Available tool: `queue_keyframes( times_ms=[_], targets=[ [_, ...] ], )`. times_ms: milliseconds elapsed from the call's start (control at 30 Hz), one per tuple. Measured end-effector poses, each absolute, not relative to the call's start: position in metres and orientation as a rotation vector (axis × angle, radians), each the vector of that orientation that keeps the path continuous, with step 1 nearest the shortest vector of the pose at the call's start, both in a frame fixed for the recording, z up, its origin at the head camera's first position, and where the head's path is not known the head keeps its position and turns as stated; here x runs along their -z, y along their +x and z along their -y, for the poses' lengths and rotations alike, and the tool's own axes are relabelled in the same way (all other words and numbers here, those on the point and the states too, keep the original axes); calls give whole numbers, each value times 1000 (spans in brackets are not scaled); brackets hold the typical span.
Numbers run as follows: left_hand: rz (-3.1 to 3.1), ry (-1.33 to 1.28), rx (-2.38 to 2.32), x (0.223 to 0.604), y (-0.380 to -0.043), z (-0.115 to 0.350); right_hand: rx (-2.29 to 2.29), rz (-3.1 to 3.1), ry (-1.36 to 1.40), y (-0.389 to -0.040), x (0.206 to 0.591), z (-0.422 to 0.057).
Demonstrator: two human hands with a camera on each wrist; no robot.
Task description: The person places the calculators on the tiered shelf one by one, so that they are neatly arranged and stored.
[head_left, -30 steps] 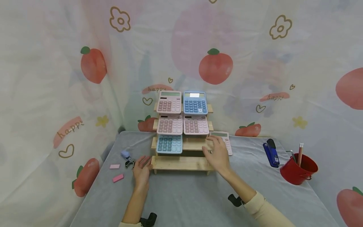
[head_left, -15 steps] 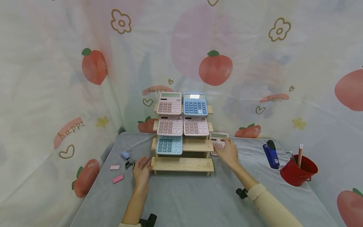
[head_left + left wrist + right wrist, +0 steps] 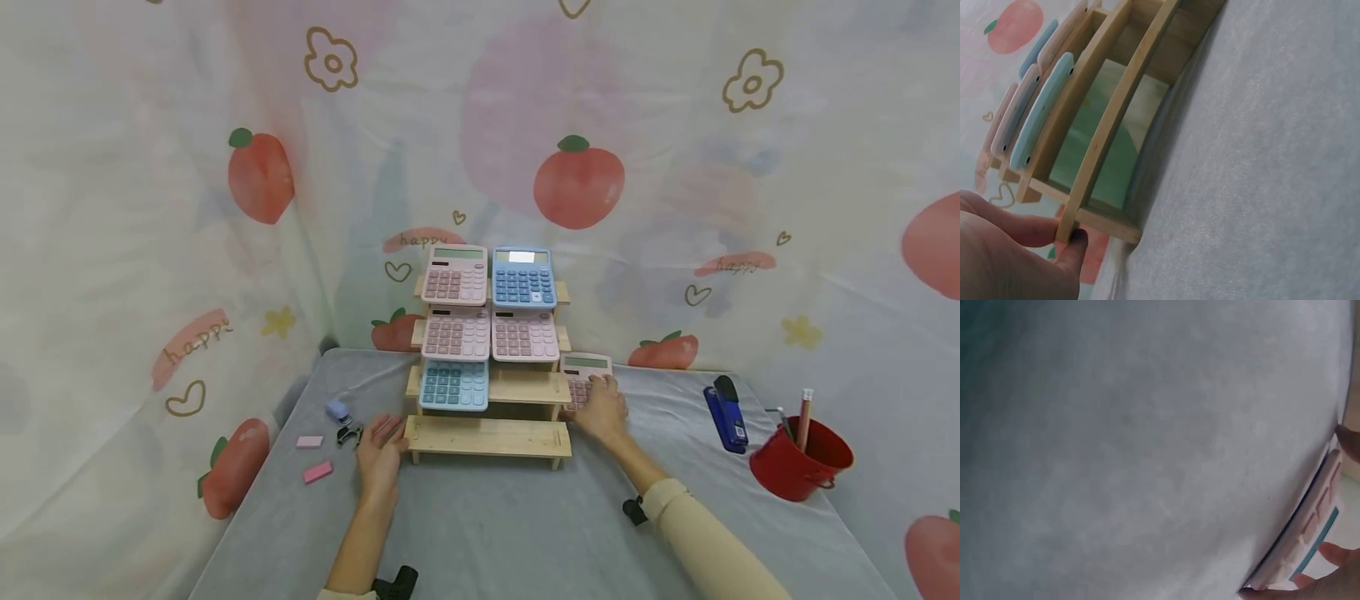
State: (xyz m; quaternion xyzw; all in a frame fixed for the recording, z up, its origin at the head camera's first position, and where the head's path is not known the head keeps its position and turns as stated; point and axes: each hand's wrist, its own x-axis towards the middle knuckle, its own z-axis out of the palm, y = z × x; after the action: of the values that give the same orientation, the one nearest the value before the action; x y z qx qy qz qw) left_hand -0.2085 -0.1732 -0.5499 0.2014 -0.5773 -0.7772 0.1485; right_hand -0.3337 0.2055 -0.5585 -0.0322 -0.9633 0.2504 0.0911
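At the left end of a tiered wooden display rack, my left hand pinches the lowest step between thumb and finger, as the left wrist view shows. My right hand spans a pink calculator lying on the cloth just right of the rack. In the right wrist view the thumb is at one end of this calculator and fingers are at its other side. On the rack's upper tiers lean several calculators, among them a blue one and a teal one. The lowest step bears nothing.
Left of the rack lie a small light-blue object, a black clip-like item and two pink erasers. At the right are a blue stapler and a red bucket holding pencils. A patterned curtain backs the grey-covered table.
My right hand has moved from beside the rack's right end onto the pink calculator, its fingers closing around it. My left hand stays at the rack's end.
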Motion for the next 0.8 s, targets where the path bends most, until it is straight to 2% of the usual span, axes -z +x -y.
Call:
queue_keyframes(
  times_ms=[433, 800],
  targets=[
    [1657, 571, 2237, 549, -207, 171, -854, 2731, -136, -329, 568, -212],
    [1668, 578, 2223, 550, -208, 172, -959, 2610, -81, -285, 518, -229]
  ],
)
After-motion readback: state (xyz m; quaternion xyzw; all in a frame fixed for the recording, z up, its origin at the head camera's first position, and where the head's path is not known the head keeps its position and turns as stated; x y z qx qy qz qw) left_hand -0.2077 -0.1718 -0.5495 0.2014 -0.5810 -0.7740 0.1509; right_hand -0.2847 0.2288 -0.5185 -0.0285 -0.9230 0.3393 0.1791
